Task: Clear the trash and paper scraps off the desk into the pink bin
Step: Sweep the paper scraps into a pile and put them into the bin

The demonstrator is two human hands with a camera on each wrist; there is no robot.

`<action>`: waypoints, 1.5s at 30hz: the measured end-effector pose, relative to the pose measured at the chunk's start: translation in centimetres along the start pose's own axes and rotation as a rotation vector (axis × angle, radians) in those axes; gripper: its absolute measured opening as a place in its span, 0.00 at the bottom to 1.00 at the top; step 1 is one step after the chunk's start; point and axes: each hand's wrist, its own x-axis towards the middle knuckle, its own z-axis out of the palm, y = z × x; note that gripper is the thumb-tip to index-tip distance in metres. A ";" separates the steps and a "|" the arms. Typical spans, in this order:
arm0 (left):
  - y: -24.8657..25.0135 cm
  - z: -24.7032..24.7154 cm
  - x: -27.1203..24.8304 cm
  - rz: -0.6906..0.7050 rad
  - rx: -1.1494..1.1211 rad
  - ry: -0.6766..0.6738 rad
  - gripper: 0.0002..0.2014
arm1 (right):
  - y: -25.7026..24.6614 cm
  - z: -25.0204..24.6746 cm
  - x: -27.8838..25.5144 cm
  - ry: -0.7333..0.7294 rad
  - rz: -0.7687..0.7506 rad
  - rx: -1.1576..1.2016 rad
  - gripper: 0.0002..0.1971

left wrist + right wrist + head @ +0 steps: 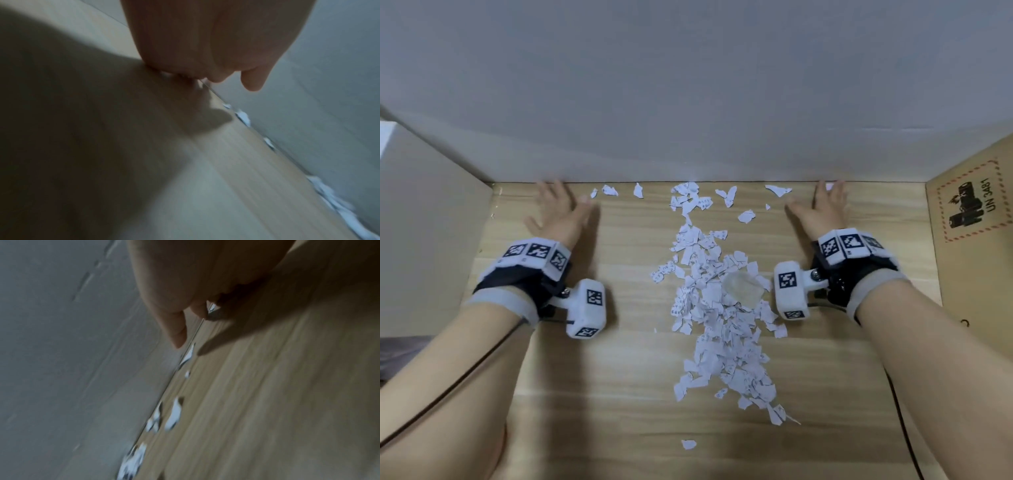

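Note:
A long heap of torn white paper scraps runs down the middle of the wooden desk, with a crumpled clear plastic piece on it. Loose scraps lie along the back wall. My left hand lies flat and open on the desk at the far left, fingertips at the wall. My right hand lies flat and open at the far right, fingertips also at the wall. Both wrist views are blurred and show fingers by the wall edge with scraps beyond. The pink bin is out of view.
A grey-white wall closes the back of the desk. A beige panel stands at the left. A cardboard box with a printed battery label stands at the right. One stray scrap lies near the front edge.

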 end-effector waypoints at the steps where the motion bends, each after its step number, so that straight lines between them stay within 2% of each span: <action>1: 1.1 0.5 -0.2 0.032 0.020 -0.040 0.32 | -0.7 0.7 -0.4 -0.021 -0.019 -0.007 0.38; 5: 5.0 2.7 -2.2 0.152 0.072 -0.206 0.35 | -3.7 3.6 -2.3 -0.149 -0.169 -0.053 0.38; 9: 7.2 4.4 -4.2 0.347 0.198 -0.431 0.32 | -5.2 4.8 -3.5 -0.322 -0.348 -0.133 0.35; 12: 7.1 4.7 -5.2 0.544 0.281 -0.622 0.30 | -4.8 4.2 -4.7 -0.451 -0.532 -0.129 0.26; 14: 6.5 4.1 -5.2 0.589 0.194 -0.786 0.27 | -4.3 3.5 -5.3 -0.468 -0.512 0.021 0.16; 15: 6.2 3.6 -5.1 0.573 0.072 -0.830 0.24 | -4.3 3.1 -5.5 -0.447 -0.462 0.121 0.12; 16: 6.0 3.3 -5.1 0.536 -0.098 -0.815 0.18 | -4.4 2.9 -5.5 -0.410 -0.403 0.207 0.09; 17: 5.9 3.1 -5.0 0.488 -0.286 -0.728 0.11 | -4.6 2.8 -5.4 -0.364 -0.363 0.274 0.06; 19: 6.1 2.8 -4.4 0.415 -0.509 -0.429 0.10 | -5.0 3.0 -4.6 -0.277 -0.368 0.340 0.07; 20: 6.2 2.7 -3.9 0.390 -0.502 -0.290 0.11 | -5.3 3.2 -4.1 -0.265 -0.405 0.334 0.10; 22: 6.1 2.7 -2.8 0.360 -0.376 -0.102 0.13 | -6.1 3.8 -3.3 -0.277 -0.513 0.226 0.15; 24: 5.7 2.7 -1.8 0.383 -0.241 -0.029 0.17 | -6.8 4.6 -2.7 -0.312 -0.607 0.088 0.19; 27: 5.3 2.7 -1.3 0.422 -0.074 0.066 0.19 | -7.5 5.5 -1.9 -0.339 -0.664 -0.047 0.21; 29: 5.0 2.7 -1.1 0.447 -0.024 0.079 0.21 | -7.9 5.9 -1.3 -0.360 -0.673 -0.117 0.22; 32: 4.5 2.8 -0.7 0.525 0.071 0.007 0.24 | -8.2 6.0 -0.9 -0.412 -0.694 -0.202 0.22; 34: 4.4 2.7 -0.8 0.599 0.119 -0.046 0.23 | -8.2 5.4 -1.5 -0.418 -0.690 -0.127 0.16; 38: 4.3 2.5 -2.1 0.814 0.106 -0.229 0.16 | -7.8 3.6 -3.6 -0.593 -0.469 0.186 0.07; 40: 4.4 2.3 -2.7 0.761 0.015 -0.284 0.14 | -7.3 3.1 -3.6 -0.445 -0.437 0.319 0.04; 42: 4.5 2.0 -2.7 0.664 -0.074 -0.218 0.15 | -6.7 2.9 -2.5 -0.245 -0.473 0.327 0.10; 43: 4.6 2.0 -2.6 0.645 -0.093 -0.175 0.16 | -6.5 2.9 -2.1 -0.216 -0.499 0.281 0.14; 45: 4.8 2.4 -2.1 0.635 -0.084 -0.194 0.17 | -5.9 3.2 -1.7 -0.330 -0.545 0.094 0.22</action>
